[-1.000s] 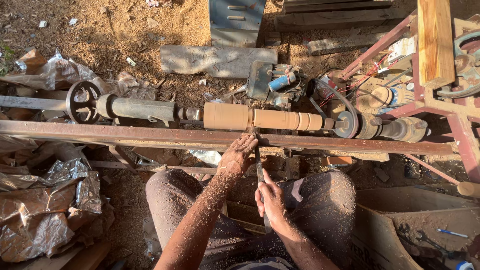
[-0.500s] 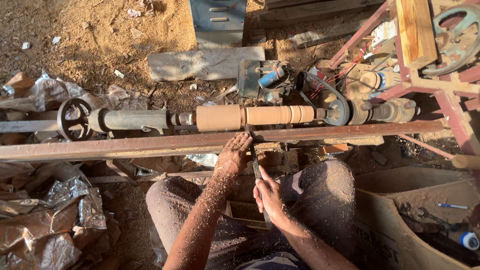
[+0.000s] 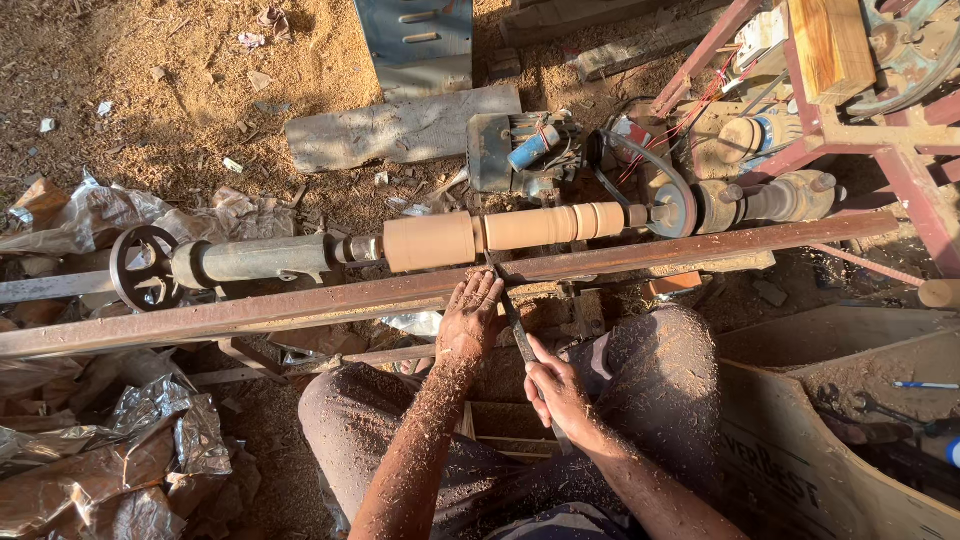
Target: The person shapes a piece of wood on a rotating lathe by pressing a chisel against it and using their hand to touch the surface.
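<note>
We work over a sawdust-strewn dirt floor. Our right hand stays clamped on the chisel; our left hand rests flat, fingers spread, on the rusty rail. The workpiece sits lower in view than before.

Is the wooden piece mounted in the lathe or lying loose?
Mounted. The wooden piece spans horizontally between the tailstock and the drive pulley, above the rusty rail.

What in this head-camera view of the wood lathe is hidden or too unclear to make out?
- Chisel tip: where it meets the wooden workpiece, the left hand and rusty rail cover it.
- Chisel handle end: wrapped inside the right hand.
- Whether the workpiece is spinning: one still view cannot show it.
- Belt wheel: cut off by the top right edge.
- Small tools in the wooden box: in shadow, too small.
</note>
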